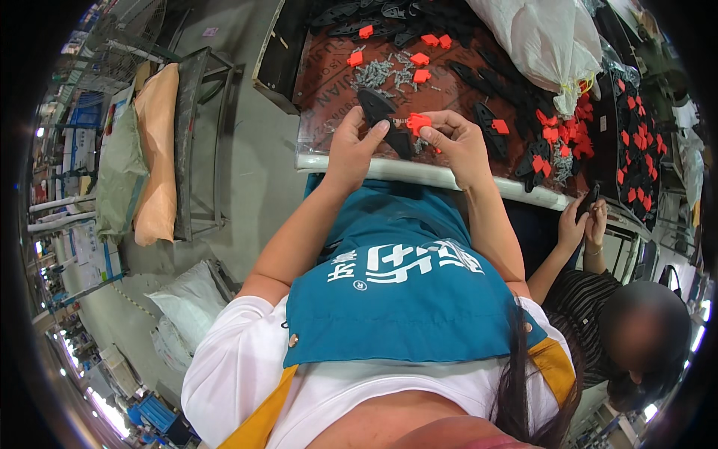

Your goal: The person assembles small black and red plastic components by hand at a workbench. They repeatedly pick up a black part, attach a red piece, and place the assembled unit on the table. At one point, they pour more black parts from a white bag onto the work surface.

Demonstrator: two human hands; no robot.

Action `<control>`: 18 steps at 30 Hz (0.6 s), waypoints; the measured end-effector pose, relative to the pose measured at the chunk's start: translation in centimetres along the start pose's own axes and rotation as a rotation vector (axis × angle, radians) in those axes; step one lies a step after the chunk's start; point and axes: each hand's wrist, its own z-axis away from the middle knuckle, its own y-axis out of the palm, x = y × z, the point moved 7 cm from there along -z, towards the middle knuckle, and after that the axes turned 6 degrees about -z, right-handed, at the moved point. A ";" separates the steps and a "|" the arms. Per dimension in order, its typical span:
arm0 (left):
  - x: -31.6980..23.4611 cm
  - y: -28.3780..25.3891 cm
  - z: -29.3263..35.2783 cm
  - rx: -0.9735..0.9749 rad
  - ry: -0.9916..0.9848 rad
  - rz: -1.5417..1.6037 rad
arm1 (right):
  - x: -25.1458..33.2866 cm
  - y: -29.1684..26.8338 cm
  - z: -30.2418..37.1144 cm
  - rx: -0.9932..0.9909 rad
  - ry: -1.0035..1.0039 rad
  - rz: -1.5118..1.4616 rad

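Note:
My left hand [356, 147] grips a black curved plastic part [383, 114] with pointed ends, thumb on top, just above the table's front edge. To its right, my right hand [458, 144] pinches a small red plastic piece [418, 123] between thumb and fingers, close to the black part but apart from it. Beyond my hands lies a pile of small grey screws [374, 75] with a few loose red pieces [421, 75] around it. Another black part [490, 129] with a red piece on it rests to the right of my right hand.
The brown workbench [321, 97] has a pale padded front edge [449, 176]. A white sack [535, 45] stands at the back right, near a heap of red pieces [577, 135]. On the right a co-worker's hands [582, 223] hold a black part. A metal rack [200, 142] stands left.

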 end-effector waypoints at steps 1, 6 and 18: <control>-0.4 0.0 0.1 -0.008 0.042 -0.048 | 0.0 0.0 0.0 -0.013 -0.015 0.028; -1.5 0.2 0.4 0.063 0.171 -0.277 | 0.0 0.3 0.1 -0.016 -0.039 0.154; -1.2 0.3 -0.1 0.196 0.086 -0.236 | 0.1 1.2 0.8 -0.095 -0.117 0.354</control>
